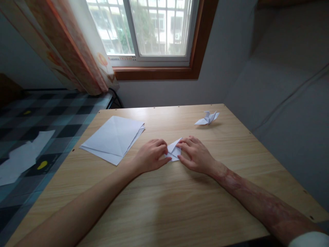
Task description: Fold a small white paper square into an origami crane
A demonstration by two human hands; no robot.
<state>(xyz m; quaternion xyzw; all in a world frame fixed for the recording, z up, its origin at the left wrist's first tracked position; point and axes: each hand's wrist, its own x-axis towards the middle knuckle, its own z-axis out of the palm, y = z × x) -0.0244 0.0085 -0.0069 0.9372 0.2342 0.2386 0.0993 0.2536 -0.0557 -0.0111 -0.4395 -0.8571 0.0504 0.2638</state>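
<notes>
A small piece of folded white paper (174, 151) lies near the middle of the wooden table (169, 202), between my two hands. My left hand (153, 155) grips its left edge, with thumb and curled fingers pressed to the paper. On the other side, my right hand (194, 154) holds the right edge, its thumb low and its fingertips on the upper fold. Several creases and a raised flap show on the paper; its outer edges are partly hidden under my fingers.
A stack of white paper sheets (113, 137) sits at the table's back left. A folded paper crane (207, 118) stands at the back right. Torn white paper (23, 157) lies on the checked bed (84, 109) at left. A window (159, 31) and curtain (74, 44) are behind.
</notes>
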